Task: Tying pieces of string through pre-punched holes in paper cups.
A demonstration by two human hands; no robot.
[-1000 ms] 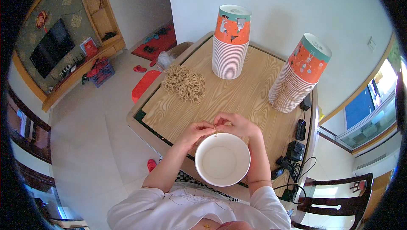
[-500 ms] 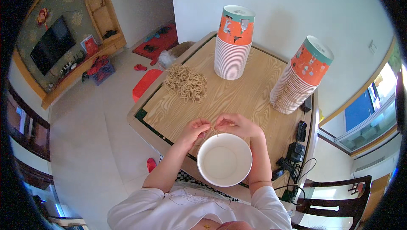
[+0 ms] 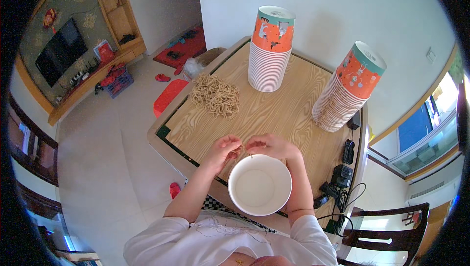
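Left hand: the left hand (image 3: pixel 223 153) has its fingers curled and pinched on a thin tan twine strand (image 3: pixel 252 157) at the tub's far rim.
Right hand: the right hand (image 3: pixel 270 146) is bent, fingertips at the same strand; whether they are closed on it cannot be told.
Paper tub: the white paper tub (image 3: pixel 259 185) is mouth up just below both hands, at the near edge of the worktop (image 3: pixel 293 114), before the person's white shirt (image 3: pixel 196 239).
Twine heap: a loose, tangled twine heap (image 3: pixel 214 97) lies toward the worktop's left side.
Far stack: a tall stack of upturned tubs (image 3: pixel 269 50), orange and green on top.
Right stack: a similar stack (image 3: pixel 348 87), with tan twine along its side.
Right edge: black adapters and cables (image 3: pixel 341 174), near a dark chair (image 3: pixel 382 241).
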